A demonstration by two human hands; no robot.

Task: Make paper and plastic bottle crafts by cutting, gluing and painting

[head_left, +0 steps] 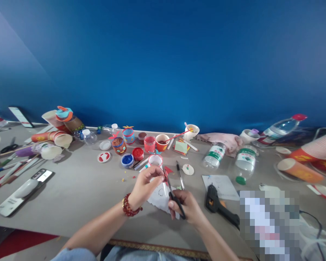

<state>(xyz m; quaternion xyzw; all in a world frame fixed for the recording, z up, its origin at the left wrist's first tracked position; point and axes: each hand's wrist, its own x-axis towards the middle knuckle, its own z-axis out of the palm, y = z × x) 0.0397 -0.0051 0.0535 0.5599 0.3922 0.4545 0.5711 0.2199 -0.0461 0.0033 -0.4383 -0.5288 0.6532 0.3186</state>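
My right hand (pixel 187 206) is closed around the black handles of a pair of scissors (pixel 179 206), with the blades pointing up and left. My left hand (pixel 150 180), wearing a red bead bracelet, pinches a small red paper piece (pixel 167 169) close to the blade tips. Whether the blades touch the paper I cannot tell. Below both hands lies a white paper sheet (pixel 159 195) with a dark drawn mark. Just beyond my left hand stands a clear cup with a red rim (pixel 155 159). A black pen (pixel 179 172) lies beyond my right hand.
Open blue paint (pixel 127 160) and red paint (pixel 138 153) stand left of centre. A black glue gun (pixel 220 206) lies at the right, near plastic bottles (pixel 246 161). On the left are a phone (pixel 24 192), brushes and paper cups (pixel 63 139). A blue wall (pixel 163 65) closes the back.
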